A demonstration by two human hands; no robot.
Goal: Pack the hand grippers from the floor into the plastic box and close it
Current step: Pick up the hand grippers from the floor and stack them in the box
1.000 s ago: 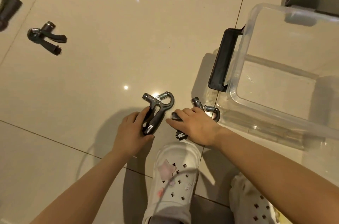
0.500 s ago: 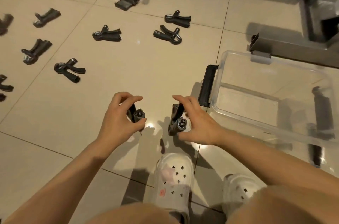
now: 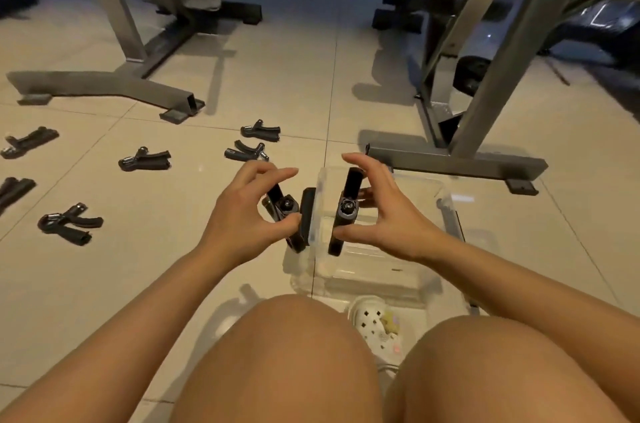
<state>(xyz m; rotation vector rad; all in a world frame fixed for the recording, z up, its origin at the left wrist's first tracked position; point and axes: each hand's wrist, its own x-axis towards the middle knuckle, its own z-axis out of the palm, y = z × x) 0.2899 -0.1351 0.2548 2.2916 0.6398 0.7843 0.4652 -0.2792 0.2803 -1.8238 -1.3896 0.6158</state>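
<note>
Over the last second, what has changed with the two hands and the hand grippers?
Both hands lifted a black hand gripper each off the floor. The left hand holds its black hand gripper beside the clear plastic box; the right hand holds its gripper above the box opening. The other grippers stayed on the tiled floor.

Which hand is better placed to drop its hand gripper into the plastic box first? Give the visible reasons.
Right. The right hand holds its hand gripper over the open plastic box, while the left hand holds its own outside the box's near wall, over the black latch.
</note>
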